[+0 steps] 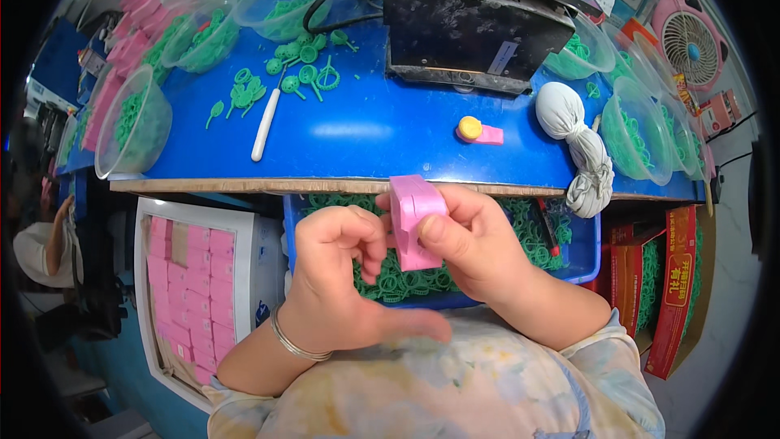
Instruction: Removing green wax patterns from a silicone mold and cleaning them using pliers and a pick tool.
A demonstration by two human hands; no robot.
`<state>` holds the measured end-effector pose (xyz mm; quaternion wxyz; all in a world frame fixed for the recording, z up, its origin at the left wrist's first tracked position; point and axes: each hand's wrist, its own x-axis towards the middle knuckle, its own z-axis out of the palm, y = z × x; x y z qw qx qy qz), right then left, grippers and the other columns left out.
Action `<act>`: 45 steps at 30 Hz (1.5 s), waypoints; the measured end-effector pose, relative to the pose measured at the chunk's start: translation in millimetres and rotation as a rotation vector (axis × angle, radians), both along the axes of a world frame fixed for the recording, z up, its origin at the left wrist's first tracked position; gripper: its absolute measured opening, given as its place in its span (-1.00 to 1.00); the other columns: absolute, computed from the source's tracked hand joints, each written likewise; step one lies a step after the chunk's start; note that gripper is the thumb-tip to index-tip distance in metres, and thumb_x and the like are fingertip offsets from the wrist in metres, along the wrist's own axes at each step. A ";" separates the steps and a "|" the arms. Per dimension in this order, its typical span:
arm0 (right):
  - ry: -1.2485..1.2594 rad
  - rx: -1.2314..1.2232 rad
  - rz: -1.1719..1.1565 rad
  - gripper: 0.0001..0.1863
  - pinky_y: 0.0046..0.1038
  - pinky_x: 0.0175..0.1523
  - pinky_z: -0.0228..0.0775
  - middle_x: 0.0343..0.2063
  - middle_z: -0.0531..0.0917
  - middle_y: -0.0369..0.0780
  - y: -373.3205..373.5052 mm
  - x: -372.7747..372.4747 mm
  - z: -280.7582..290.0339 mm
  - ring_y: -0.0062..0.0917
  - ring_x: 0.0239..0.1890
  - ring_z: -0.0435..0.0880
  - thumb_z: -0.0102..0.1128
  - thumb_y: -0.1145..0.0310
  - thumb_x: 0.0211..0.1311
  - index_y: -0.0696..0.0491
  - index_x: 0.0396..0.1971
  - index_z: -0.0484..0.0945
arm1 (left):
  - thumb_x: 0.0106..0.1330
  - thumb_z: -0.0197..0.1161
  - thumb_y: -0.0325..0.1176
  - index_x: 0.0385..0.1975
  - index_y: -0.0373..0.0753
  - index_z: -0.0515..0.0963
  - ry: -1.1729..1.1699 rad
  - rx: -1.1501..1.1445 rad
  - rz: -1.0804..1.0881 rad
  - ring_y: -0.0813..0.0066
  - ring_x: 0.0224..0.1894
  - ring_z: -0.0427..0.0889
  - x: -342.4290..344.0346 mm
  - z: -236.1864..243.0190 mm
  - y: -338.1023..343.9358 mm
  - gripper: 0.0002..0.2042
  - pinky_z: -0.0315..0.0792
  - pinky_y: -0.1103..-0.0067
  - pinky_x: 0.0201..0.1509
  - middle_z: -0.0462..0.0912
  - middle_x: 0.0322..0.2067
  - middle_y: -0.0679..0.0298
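Note:
My right hand (479, 244) pinches a pink plastic block (410, 223) between thumb and fingers, holding it upright above the table's front edge. The block has a seam along its narrow side. Just left of it is my left hand (337, 276), its fingers loosely curled and apart, the thumb stretched out and slightly blurred. Nothing shows in that palm; whether a fingertip touches the block is hard to see. Beneath both hands, a blue tray (587, 260) holds many green plastic ring-shaped pieces (398, 284). A red-and-black tool (546, 228) lies on those pieces.
On the blue table (349, 146) are a white-handled tool (266, 126), loose green pieces (246, 95), a small pink piece with a yellow knob (479, 131), a white cloth bundle (573, 142) and a black machine (471, 28). Clear bowls (154, 130) flank it; a white box (248, 276) holds pink blocks.

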<state>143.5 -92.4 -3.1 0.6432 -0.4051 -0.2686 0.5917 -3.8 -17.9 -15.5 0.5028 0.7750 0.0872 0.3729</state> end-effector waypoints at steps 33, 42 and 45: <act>-0.390 0.316 -0.123 -0.47 -0.33 0.14 0.23 0.03 0.41 0.07 -21.4 4.2 -0.7 -0.22 0.04 0.45 -0.33 0.17 0.41 0.37 0.06 0.29 | -0.13 0.47 0.04 -0.01 -0.33 0.25 0.269 0.360 0.161 0.27 0.15 0.27 6.5 33.1 1.4 -0.22 0.14 0.37 0.22 0.13 0.14 0.07; -1.039 0.274 -0.025 -0.31 -0.42 -0.12 0.37 -0.14 0.35 -0.04 -22.4 -2.1 -16.0 -0.31 -0.14 0.42 0.45 0.35 -0.16 0.16 -0.05 0.20 | 0.18 -0.16 0.36 -0.27 -0.31 0.38 -0.531 -1.041 -0.323 0.38 -0.56 0.45 13.9 20.0 20.0 -0.31 0.38 0.39 -0.28 0.45 -0.58 0.18; -1.204 0.607 -0.095 -0.19 -0.37 -0.11 0.36 -0.12 0.35 -0.06 -11.3 4.4 1.7 -0.32 -0.16 0.43 0.47 0.30 -0.19 0.16 0.10 0.22 | 0.28 -0.39 0.30 -0.21 -0.32 0.41 -0.370 -1.276 -0.392 0.46 -0.72 0.32 7.9 16.4 18.0 -0.30 0.27 0.51 -0.58 0.45 -0.64 0.16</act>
